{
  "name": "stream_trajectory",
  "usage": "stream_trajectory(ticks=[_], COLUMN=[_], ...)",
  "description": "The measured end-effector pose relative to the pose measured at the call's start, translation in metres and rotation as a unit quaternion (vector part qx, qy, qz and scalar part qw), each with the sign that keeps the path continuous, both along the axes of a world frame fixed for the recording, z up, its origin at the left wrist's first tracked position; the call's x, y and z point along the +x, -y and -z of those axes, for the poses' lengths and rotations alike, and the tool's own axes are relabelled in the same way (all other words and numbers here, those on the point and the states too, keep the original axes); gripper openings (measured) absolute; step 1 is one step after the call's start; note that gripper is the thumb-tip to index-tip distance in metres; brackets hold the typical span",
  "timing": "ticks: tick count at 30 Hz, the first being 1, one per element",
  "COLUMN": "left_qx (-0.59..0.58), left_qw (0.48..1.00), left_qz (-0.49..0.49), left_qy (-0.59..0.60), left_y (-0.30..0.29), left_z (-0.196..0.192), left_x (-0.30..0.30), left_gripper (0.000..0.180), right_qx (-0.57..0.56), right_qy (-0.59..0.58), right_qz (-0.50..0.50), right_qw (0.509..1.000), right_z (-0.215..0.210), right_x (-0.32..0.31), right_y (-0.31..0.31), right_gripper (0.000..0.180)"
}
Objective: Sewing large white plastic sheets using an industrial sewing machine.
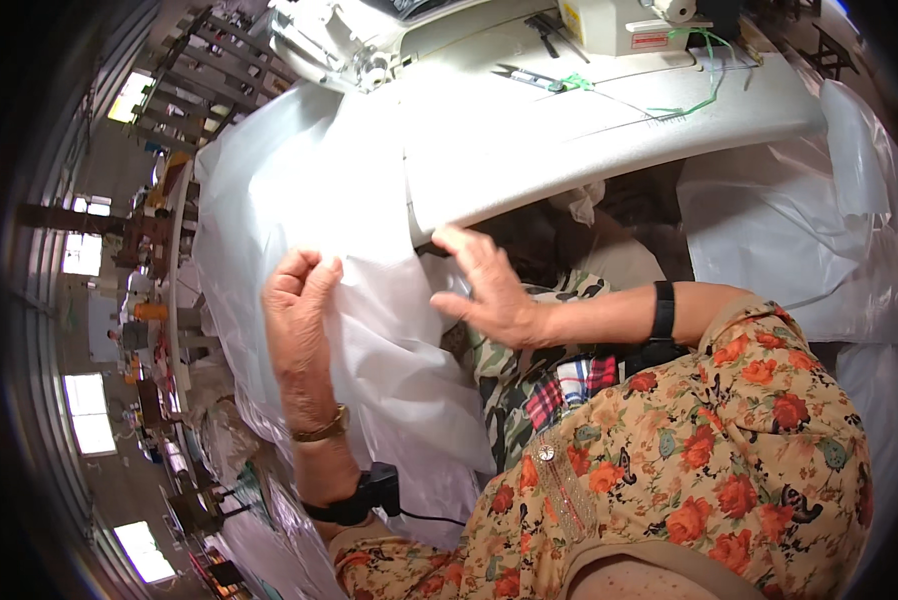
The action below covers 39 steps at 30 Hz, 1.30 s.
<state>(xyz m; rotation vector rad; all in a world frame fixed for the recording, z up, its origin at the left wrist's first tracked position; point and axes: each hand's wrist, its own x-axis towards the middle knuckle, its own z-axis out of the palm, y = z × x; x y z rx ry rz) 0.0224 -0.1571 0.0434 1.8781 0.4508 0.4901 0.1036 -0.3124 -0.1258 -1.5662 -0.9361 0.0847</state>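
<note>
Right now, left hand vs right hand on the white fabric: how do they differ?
The left hand is closed, pinching a fold of the white fabric; the right hand is open, fingers spread, at the fabric's edge by the table. The left wrist wears a gold bracelet and a black device; the right wears only a black band. Both are bare.

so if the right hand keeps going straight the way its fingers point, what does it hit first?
Most likely the white translucent plastic sheet. The right hand is open, fingers spread and pointing toward the picture's left, where the sheet hangs off the white sewing table edge. Depth is unclear, so it may already be touching.
</note>
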Motion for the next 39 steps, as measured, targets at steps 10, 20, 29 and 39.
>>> stream_trajectory(ticks=[10, 20, 29, 39], left_qx=[0.348, 0.496, -0.291, -0.456], left_qw=[0.892, 0.850, 0.952, 0.890], left_qz=[0.189, 0.103, -0.090, -0.021], left_qy=[-0.218, -0.142, -0.031, 0.005], left_y=[0.040, 0.049, 0.049, 0.048], left_z=[-0.068, 0.107, 0.153, 0.155], left_x=[0.054, -0.007, -0.025, -0.032], left_gripper=[0.012, 0.007, 0.006, 0.011], right_qx=[0.183, -0.210, -0.008, -0.030], right_qy=[0.127, 0.261, 0.427, 0.410], right_qz=[-0.368, -0.543, -0.369, -0.471], right_qw=[0.903, 0.770, 0.826, 0.780], right_z=[-0.024, 0.085, -0.070, -0.060], right_x=[-0.033, -0.014, 0.112, 0.111], right_y=[-0.167, -0.065, -0.026, -0.038], right_gripper=[0.027, 0.021, 0.018, 0.014])
